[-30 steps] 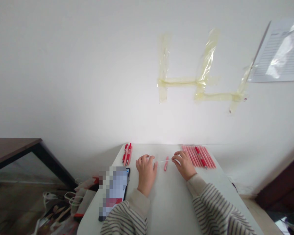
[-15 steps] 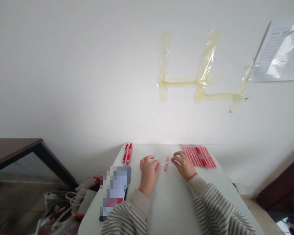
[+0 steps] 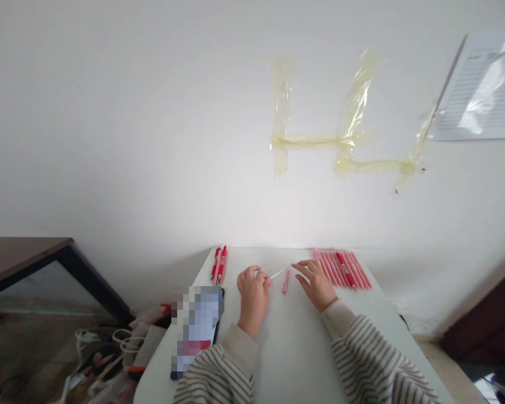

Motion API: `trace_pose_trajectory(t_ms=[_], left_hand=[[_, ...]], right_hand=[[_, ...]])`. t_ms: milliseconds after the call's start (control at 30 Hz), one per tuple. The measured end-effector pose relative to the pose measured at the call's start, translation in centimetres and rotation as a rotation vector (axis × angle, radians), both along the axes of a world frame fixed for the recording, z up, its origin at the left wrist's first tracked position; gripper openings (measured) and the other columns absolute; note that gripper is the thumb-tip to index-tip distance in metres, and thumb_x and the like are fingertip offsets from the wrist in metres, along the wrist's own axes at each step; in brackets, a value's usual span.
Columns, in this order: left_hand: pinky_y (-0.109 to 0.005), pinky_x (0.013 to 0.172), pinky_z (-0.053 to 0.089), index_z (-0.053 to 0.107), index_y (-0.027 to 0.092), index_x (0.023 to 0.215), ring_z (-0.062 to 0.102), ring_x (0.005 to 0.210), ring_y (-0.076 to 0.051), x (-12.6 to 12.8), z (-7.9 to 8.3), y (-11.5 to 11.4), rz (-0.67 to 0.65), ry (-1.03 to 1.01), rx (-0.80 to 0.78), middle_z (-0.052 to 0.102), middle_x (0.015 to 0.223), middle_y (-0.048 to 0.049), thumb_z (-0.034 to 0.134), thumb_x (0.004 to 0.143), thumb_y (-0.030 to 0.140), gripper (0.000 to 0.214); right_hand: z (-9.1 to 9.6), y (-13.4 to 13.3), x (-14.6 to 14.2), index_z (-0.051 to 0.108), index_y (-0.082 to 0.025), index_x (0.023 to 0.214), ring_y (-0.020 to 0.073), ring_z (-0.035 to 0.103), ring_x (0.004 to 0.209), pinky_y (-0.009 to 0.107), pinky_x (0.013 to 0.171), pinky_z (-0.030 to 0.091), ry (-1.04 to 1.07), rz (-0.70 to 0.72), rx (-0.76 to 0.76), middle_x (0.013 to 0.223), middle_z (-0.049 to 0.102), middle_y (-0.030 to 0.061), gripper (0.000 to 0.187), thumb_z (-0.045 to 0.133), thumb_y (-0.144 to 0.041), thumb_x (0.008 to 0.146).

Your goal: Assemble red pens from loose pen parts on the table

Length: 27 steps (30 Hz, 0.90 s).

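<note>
A person in striped sleeves with plain cuffs works with both hands above a white table (image 3: 294, 359) set against a white wall (image 3: 151, 140). The left hand (image 3: 253, 297) pinches one end of a thin white rod (image 3: 277, 274) between thumb and fingers. The rod slants up to the right, toward the right hand (image 3: 318, 286). That hand's thumb and forefinger are parted, the forefinger stretched toward the rod's far end; whether it touches the rod cannot be told. Between the hands, on the tabletop, lies a short pink pen barrel (image 3: 285, 281). Just beyond the right hand is a row of slim pink pens (image 3: 326, 268), side by side, with a bright red pen (image 3: 345, 271) among them. At the table's far left corner lies a small group of red and pink pens (image 3: 219, 266). Nearer, by the left forearm, is a smartphone (image 3: 200, 325), its screen pixelated.
</note>
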<state>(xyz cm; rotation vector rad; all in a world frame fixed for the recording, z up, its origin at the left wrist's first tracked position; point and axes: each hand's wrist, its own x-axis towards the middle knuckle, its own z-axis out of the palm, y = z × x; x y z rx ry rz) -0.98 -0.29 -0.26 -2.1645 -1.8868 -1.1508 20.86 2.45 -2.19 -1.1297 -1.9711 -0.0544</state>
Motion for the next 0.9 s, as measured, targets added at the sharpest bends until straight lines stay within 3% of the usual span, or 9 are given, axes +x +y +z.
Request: trace_pose_trajectory(t_ms=[100,300,900], left_hand=[[-0.046,0.102,0.041,0.07,0.022,0.085,0.052,0.111,-0.025,-0.2,0.5,-0.2,0.067,0.009,-0.025,0.061,0.112,-0.0068,0.06,0.087,0.025,0.011],[-0.048,0.102,0.036,0.072,0.023,0.081,0.051,0.111,-0.026,-0.3,1.4,-0.7,0.197,0.08,-0.103,0.063,0.115,-0.0063,0.062,0.084,0.026,0.011],[-0.052,0.103,0.033,0.074,0.021,0.077,0.049,0.113,-0.027,0.2,1.6,-1.1,0.195,0.128,-0.22,0.064,0.115,-0.008,0.06,0.082,0.022,0.014]], right_hand=[[0.0,0.0,0.1,0.066,-0.025,0.127,0.0257,0.058,0.111,0.048,0.097,0.055,0.011,0.02,-0.005,0.111,0.069,0.0094,0.033,0.056,-0.021,0.096],[0.1,0.1,0.0,0.075,-0.025,0.106,0.0254,0.06,0.106,0.048,0.093,0.056,0.005,0.078,0.001,0.102,0.072,0.0092,0.023,0.055,-0.02,0.096],[-0.2,0.1,0.0,0.076,-0.025,0.1,0.0241,0.058,0.102,0.044,0.09,0.055,-0.058,0.071,-0.037,0.098,0.071,0.0081,0.019,0.059,-0.019,0.095]])
